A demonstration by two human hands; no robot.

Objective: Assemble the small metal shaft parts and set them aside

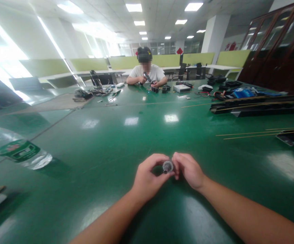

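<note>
Both my hands meet low over the green table (141, 135), just in front of me. My left hand (148, 178) curls its fingers around a small round grey metal part (167, 166) with a hole in its middle. My right hand (188, 169) pinches the same part from the right side. The part is held just above the tabletop; its far side is hidden by my fingers.
A clear water bottle (17, 149) with a green label lies at the left. Long black rails (261, 105) and thin brass rods (250, 134) lie at the right. Across the table a person (147, 73) in a white shirt works among small black parts and boxes.
</note>
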